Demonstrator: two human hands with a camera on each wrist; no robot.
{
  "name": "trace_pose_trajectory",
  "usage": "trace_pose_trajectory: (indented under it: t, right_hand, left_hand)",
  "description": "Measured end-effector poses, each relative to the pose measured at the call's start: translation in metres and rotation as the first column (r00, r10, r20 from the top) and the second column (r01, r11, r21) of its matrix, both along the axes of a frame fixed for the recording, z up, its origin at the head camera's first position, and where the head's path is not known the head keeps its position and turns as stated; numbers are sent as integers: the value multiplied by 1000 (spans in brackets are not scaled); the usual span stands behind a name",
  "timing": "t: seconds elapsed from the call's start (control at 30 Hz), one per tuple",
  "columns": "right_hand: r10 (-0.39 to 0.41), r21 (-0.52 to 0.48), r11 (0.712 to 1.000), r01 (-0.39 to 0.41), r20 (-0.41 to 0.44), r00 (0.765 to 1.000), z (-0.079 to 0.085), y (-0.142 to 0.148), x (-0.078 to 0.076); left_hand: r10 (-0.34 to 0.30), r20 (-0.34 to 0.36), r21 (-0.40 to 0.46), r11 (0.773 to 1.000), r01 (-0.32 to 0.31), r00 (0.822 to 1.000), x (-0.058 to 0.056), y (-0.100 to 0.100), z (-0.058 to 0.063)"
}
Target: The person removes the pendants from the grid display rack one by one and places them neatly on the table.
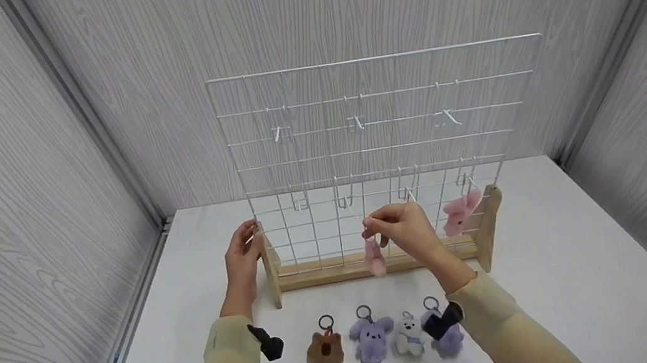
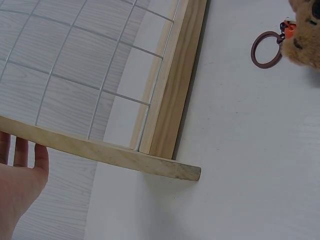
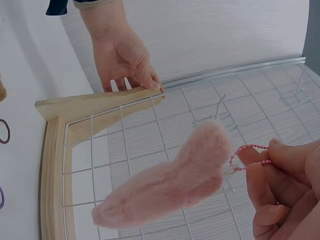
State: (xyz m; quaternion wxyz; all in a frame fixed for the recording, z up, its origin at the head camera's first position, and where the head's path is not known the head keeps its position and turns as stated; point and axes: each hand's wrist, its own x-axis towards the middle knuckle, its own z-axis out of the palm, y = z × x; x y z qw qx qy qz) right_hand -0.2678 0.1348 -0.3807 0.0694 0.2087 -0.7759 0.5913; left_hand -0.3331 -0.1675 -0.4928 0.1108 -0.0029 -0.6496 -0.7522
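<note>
My right hand (image 1: 407,230) pinches the pink bead chain (image 3: 248,146) of a pink plush keychain (image 1: 375,259) between thumb and index finger. The plush dangles below in front of the white wire grid rack (image 1: 329,156), near the lower row of hooks. In the right wrist view, its long fuzzy body (image 3: 165,187) crosses the grid. My left hand (image 1: 243,253) grips the top of the rack's left wooden side post (image 2: 100,152), thumb and fingers about it. Another pink plush keychain (image 1: 461,213) hangs at the lower right hook.
On the white table (image 1: 211,235) before the rack lie a brown plush keychain (image 1: 325,350), a purple one (image 1: 373,342), a white one (image 1: 409,337) and another purple one (image 1: 449,344), partly hidden by the right wrist camera. Hooks (image 1: 358,123) stick out from the grid in two rows.
</note>
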Motion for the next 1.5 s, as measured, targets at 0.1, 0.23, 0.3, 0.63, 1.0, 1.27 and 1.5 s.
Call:
trace_pose_trajectory:
  t: [0.1,0.23,0.3,0.63,1.0,1.27,1.5]
  right_hand:
    - [2,6,1000,-2,-13,1000,-3,4,2]
    - [-6,-16,1000,5,-6,1000,-9,9,4]
    - [-13,-24,1000,13,7,1000,-13,12,6]
    - [-21,-9,1000,22,41,999,-26,26,12]
    - [-3,-11,1000,4,76,997,-37,38,19]
    - [-15,0,1000,16,67,998,-46,52,27]
    - [-25,20,1000,24,30,999,-55,66,35]
  left_hand:
    - [-5,-12,-1,1000,5,1000,0,-1,1]
    - [-7,-26,-3,1000,7,1000,0,-1,2]
    - [-5,-28,-7,1000,4,1000,-1,-1,2]
    - [-6,-18,-8,1000,6,1000,0,0,2]
    - [-6,6,-5,1000,6,1000,0,0,0]
    - [-3,2,8,1000,3,1000,-1,0,-2]
    - [-3,-4,14,1000,3,1000,0,1,-2]
